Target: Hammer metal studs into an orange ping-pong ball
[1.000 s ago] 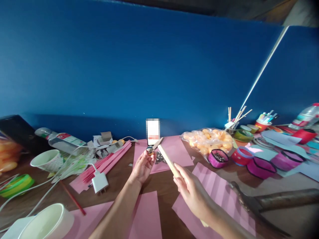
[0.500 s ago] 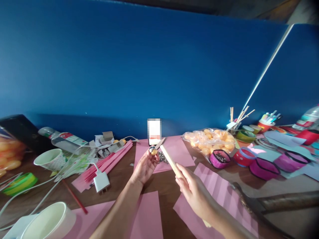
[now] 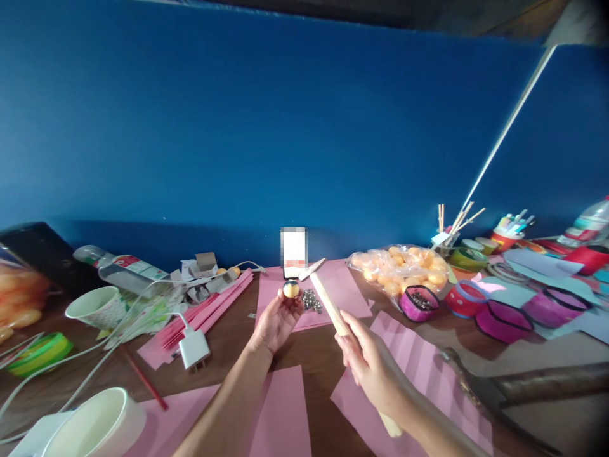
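My left hand is closed around the lower part of a small yellow-orange ball and holds it upright in the fingertips. The ball looks like a table tennis ball, with dark, shiny bits over its top. My right hand grips the pale wooden handle of a small hammer. The hammer's narrow head points up and left, just above and to the right of the ball, apart from it. Beside the left fingertips, a pile of small shiny metal tacks lies on a pink paper sheet.
To the right sit a bag of orange balls, a purple cup of metal bits and more purple cups. A folded pink sheet lies under my right forearm. Leftward are a white charger, cables and paper cups.
The hammer head has lifted slightly up and to the right, away from the ball. The ball has turned a little in my left fingers, and the tacks show more fully.
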The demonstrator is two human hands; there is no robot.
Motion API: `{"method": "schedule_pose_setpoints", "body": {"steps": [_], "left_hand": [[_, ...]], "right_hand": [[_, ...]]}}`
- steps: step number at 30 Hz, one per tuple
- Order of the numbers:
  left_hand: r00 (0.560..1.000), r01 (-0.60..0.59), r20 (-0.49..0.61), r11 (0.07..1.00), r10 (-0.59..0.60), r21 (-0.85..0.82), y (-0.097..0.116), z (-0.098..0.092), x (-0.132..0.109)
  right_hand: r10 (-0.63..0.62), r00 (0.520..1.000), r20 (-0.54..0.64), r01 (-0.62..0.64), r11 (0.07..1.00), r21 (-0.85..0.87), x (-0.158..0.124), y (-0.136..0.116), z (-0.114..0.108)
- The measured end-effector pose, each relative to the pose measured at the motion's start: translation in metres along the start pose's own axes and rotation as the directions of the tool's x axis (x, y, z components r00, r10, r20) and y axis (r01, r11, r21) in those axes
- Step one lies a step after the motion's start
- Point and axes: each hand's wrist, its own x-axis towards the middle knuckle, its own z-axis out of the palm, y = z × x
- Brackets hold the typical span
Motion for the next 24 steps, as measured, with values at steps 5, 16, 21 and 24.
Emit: {"method": "schedule_pose_setpoints", "body": {"steps": [5,16,21,24], "left_hand": [[0.999,-0.03,0.023,0.999,0.029,0.031,0.0,0.002,-0.001],[0.989,-0.129,0.088,0.98,0.117,0.154,0.001,0.001,-0.002],[0.991,-0.128,0.052,0.981,0.121,0.145,0.001,-0.003,0.001],[0.994,-0.113,0.022,0.984,0.111,0.138,0.0,-0.004,0.001]], "right_hand": [[-0.039,0.998,-0.04,0.039,0.999,0.013,0.0,-0.003,-0.001],[-0.182,0.983,-0.041,0.172,0.969,-0.177,-0.001,0.008,0.0],[-0.248,0.969,-0.013,0.238,0.942,-0.239,-0.004,0.014,0.004],[-0.268,0.963,-0.003,0.257,0.927,-0.274,-0.004,0.014,0.007]]}}
